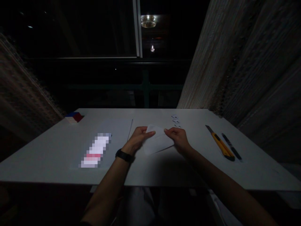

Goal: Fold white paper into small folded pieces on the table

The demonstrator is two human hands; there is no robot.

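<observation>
Table (47, 157): white top, near edge running across the lower part of the frame.
Left hand (138, 137): centre, entering from lower left; thumb above, fingers behind, gripping the paper by its left side. Dark watch (123, 155) on the wrist.
Right hand (178, 138): right of centre, pinching the same sheet at its right side.
Paper (156, 145): white, one piece, centre of the frame, between the two hands, tilted; a line crosses it, fold or edge, cannot tell which. Contact with the tabletop cannot be told.
Panel (95, 150): bright, pixelated, one red band; lower left.
Cutter (219, 142): yellow and black, blade showing, pointing to upper left; right of the frame.
Pen (231, 146): dark, just beside the cutter on its right.
Sheets (119, 128): pale, left of centre, dark right edge.
Slips (176, 121): small, dark-marked, in a row beyond the right hand.
Cube (74, 117): blue, red and pale faces; far left corner.
Curtains (202, 56): both sides.
Window frame (138, 31): upper centre, chandelier (148, 21) beside it.
</observation>
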